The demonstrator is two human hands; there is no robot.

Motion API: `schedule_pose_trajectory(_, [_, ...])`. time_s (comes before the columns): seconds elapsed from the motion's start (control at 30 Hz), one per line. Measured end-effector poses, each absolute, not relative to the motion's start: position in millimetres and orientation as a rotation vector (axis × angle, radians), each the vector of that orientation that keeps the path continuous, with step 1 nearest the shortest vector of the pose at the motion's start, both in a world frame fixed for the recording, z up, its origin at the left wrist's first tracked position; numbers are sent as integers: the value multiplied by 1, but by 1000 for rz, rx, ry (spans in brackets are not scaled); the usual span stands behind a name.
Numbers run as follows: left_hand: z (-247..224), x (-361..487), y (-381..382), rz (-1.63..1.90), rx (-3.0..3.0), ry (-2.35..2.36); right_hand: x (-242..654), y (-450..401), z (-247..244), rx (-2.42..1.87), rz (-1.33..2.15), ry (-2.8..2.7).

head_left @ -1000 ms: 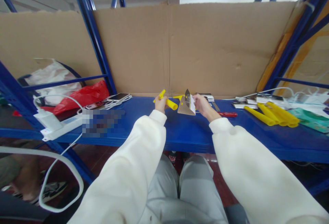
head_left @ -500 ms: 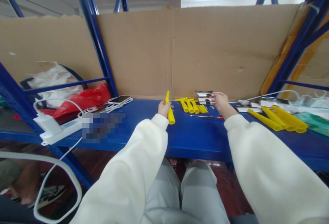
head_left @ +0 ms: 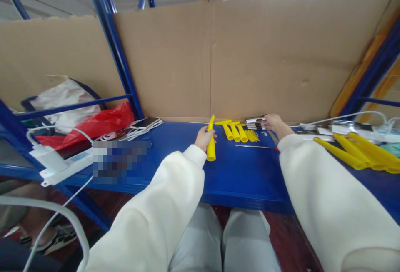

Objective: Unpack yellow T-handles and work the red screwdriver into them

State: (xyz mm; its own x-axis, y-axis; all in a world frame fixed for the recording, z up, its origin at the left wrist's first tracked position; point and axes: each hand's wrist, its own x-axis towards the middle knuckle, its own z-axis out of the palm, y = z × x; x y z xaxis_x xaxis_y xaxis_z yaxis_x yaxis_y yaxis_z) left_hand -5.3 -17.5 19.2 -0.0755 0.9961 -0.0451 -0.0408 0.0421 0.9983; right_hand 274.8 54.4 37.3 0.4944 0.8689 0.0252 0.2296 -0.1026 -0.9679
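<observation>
My left hand (head_left: 205,138) is wrapped round a yellow tapered tube (head_left: 211,152), its wide open end toward me and its narrow end pointing at the cardboard. It is held above the blue shelf (head_left: 243,176). Farther back on the right, my right hand (head_left: 275,122) has its fingers closed at the right end of several flat, shiny black-and-white pieces (head_left: 255,123). What these pieces are I cannot make out. Between the hands lie several yellow T-shaped pieces (head_left: 233,131) and small yellow pieces (head_left: 251,135). A thin screwdriver (head_left: 254,146) with a red handle lies near my right wrist.
More yellow tubes (head_left: 359,153) lie at the right beside packets and cables. A cardboard sheet (head_left: 175,63) stands along the back. To the left are a phone (head_left: 145,122), a red bag (head_left: 106,120), and a power strip (head_left: 68,165). Blue posts (head_left: 117,55) frame the shelf.
The camera view has shifted slightly. The tube in my left hand has tilted more upright in the view. The flat pieces at my right hand sit lower and closer together.
</observation>
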Motion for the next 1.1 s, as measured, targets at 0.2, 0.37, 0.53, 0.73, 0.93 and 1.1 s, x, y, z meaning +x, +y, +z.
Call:
schedule_pose_trajectory(0.2, [24,-3,-25,1220,1106,1241,278,66,27,-1735,669,-912])
schedule_pose_trajectory(0.37, [25,-2,-27,1184,1110,1228,275,62,27,-1789,664,-989])
schedule_pose_trajectory(0.53, [27,-2,-28,1134,1131,1200,272,49,30,-1760,645,-1022])
schedule_pose_trajectory(0.73, [26,-3,-24,1068,1146,1180,273,30,33,-1751,474,-1169])
schedule_pose_trajectory(0.93, [23,-10,-19,950,1303,1240,266,4,22,-1754,37,-1609])
schedule_pose_trajectory(1.1, [21,-18,-16,885,1424,1356,282,-8,17,-1891,-197,-1807])
